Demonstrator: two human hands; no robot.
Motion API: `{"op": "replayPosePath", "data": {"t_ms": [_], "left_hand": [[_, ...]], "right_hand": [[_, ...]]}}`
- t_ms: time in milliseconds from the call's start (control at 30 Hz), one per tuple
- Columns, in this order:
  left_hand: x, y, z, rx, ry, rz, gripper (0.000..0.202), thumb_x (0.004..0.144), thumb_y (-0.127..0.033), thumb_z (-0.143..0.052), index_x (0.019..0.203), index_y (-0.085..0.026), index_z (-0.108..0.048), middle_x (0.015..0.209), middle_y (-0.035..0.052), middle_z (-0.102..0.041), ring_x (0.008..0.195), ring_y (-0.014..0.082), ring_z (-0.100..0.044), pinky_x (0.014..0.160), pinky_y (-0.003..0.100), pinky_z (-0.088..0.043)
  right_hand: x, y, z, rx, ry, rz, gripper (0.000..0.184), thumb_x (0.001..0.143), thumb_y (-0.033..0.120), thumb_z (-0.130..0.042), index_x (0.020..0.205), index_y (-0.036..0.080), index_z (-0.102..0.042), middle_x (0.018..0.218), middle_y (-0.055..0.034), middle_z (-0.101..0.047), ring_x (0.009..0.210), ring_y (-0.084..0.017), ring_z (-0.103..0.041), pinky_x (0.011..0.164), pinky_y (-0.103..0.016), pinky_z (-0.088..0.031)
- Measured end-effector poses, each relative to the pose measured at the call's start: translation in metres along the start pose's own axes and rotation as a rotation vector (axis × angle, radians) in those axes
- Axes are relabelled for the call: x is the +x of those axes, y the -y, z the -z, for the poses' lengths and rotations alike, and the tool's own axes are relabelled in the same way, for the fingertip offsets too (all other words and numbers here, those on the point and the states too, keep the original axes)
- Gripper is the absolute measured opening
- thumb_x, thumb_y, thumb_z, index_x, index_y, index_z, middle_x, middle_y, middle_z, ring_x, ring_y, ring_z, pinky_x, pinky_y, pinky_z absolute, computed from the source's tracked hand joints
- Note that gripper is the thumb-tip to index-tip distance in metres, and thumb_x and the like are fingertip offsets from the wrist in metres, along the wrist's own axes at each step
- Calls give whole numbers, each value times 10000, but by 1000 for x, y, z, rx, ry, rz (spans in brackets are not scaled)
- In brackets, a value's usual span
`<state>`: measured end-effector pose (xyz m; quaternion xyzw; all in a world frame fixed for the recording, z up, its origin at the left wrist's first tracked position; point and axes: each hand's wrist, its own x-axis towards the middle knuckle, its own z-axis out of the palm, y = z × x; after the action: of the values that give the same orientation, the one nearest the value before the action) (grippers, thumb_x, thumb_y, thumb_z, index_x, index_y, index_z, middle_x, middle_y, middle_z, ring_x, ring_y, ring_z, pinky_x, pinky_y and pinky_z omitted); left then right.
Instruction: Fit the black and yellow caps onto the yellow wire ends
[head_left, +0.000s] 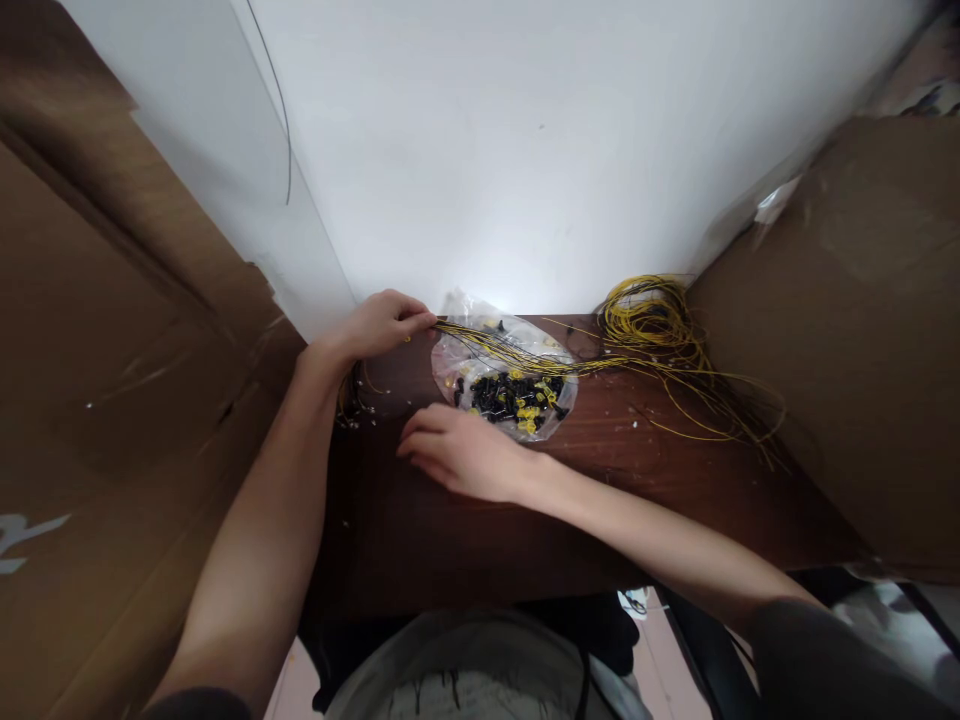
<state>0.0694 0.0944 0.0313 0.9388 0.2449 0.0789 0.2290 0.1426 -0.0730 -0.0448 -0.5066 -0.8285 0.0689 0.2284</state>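
Note:
My left hand is closed in a pinch on one end of a bundle of thin yellow and black wires. From those fingers the bundle stretches right, over a clear plastic bag. Black and yellow plastic connector pieces lie in a heap in the bag. Nearer to me, my right hand is held low over the table, beside the bag's front edge. Its fingers point left, loosely bent and slightly apart, with nothing visible in them; the fingertips' undersides are hidden.
A loose coil of yellow and black wire lies at the back right of the dark brown table. Cardboard stands at the left and right. A white wall rises behind. Small white scraps are scattered about.

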Motion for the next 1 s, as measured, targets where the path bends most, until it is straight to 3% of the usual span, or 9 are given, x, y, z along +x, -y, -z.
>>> {"op": "replayPosePath", "data": {"t_ms": [67, 167, 367, 467, 567, 700, 867, 1000], "left_hand": [[0, -1, 0, 10, -1, 5, 382, 784, -411, -450, 778, -110, -686, 545, 0, -455, 555, 110, -366, 537, 239, -278], [-1, -3, 1, 12, -4, 11, 377, 782, -404, -451, 776, -110, -686, 542, -2, -446, 555, 108, -369, 531, 232, -275], [-1, 1, 0, -5, -12, -6, 371, 780, -409, -457, 769, -114, -681, 536, 2, -445, 545, 108, -348, 529, 243, -262], [0, 2, 0, -14, -7, -14, 377, 784, -422, -453, 768, -120, -679, 552, 7, -459, 544, 111, -350, 535, 251, -265], [-1, 0, 0, -10, -11, -11, 380, 781, -424, -454, 763, -118, -679, 553, 6, -455, 547, 111, -356, 535, 250, -267], [-2, -2, 1, 3, -14, -3, 378, 780, -415, -451, 757, -113, -678, 548, 1, -440, 549, 109, -362, 533, 244, -267], [-3, -6, 2, 18, -11, -5, 392, 788, -420, -440, 767, -110, -678, 571, 11, -490, 553, 111, -374, 539, 246, -272], [-6, -13, 3, 33, -31, -42, 379, 794, -398, -441, 753, -104, -676, 550, 9, -488, 560, 110, -377, 542, 240, -277]], "right_hand": [[7, 14, -18, -26, 75, 177, 284, 915, 191, -392, 1135, 152, -569, 1221, -69, -556, 1103, -161, -482, 941, -280, -378], [13, 28, -42, -72, 124, 297, 356, 933, 246, -375, 1253, 128, -477, 1380, -79, -435, 1260, -160, -369, 996, -292, -340], [9, 22, -56, -157, 151, 409, 370, 949, 200, -324, 1260, 89, -491, 1370, -91, -453, 1262, -160, -385, 1043, -275, -275], [4, 17, -47, -176, 149, 388, 330, 953, 199, -322, 1170, 125, -559, 1300, -67, -519, 1178, -149, -450, 959, -263, -345], [-1, 15, -33, -208, 182, 265, 321, 962, 253, -314, 1016, 158, -616, 1101, -38, -611, 981, -148, -525, 801, -263, -403], [-8, 13, -20, -294, 195, 217, 294, 956, 242, -336, 869, 183, -611, 928, -28, -597, 857, -147, -500, 651, -265, -370], [-10, 13, -22, -326, 158, 193, 253, 948, 198, -353, 836, 161, -577, 895, -40, -565, 846, -156, -475, 664, -272, -370], [-1, 9, -24, -305, 131, 94, 175, 921, 181, -404, 866, 138, -564, 893, -57, -570, 849, -173, -486, 703, -289, -390]]}}
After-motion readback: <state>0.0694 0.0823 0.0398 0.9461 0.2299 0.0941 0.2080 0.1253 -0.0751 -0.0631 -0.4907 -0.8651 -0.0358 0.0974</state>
